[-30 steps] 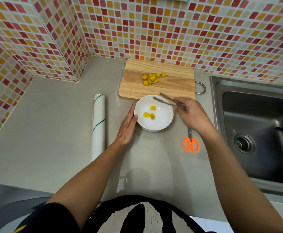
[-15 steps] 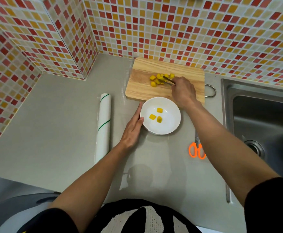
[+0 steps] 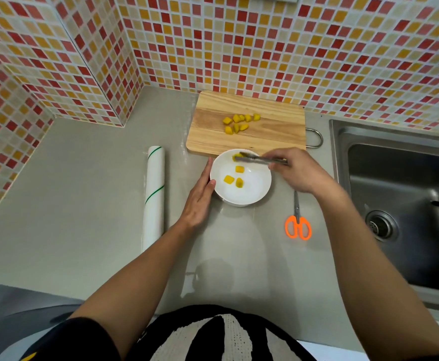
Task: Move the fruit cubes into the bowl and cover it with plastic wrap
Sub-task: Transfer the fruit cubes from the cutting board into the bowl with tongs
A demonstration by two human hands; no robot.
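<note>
A white bowl point(image 3: 252, 190) stands on the grey counter with three yellow fruit cubes point(image 3: 228, 179) inside. My right hand point(image 3: 296, 170) grips metal tongs point(image 3: 257, 158) whose tips hang over the bowl's far rim, pinching another yellow cube point(image 3: 236, 157). My left hand point(image 3: 200, 196) rests flat against the bowl's left side, thumb on the rim. Several more cubes point(image 3: 239, 123) lie on the wooden cutting board point(image 3: 265, 131) behind the bowl. A roll of plastic wrap point(image 3: 154, 194) lies to the left.
Orange-handled scissors point(image 3: 297, 222) lie on the counter right of the bowl. A steel sink point(image 3: 400, 204) takes up the right side. Tiled walls close the counter at the back and left.
My right hand has come back from the cutting board to the bowl, with a cube in the tongs. The left hand has stayed at the bowl.
</note>
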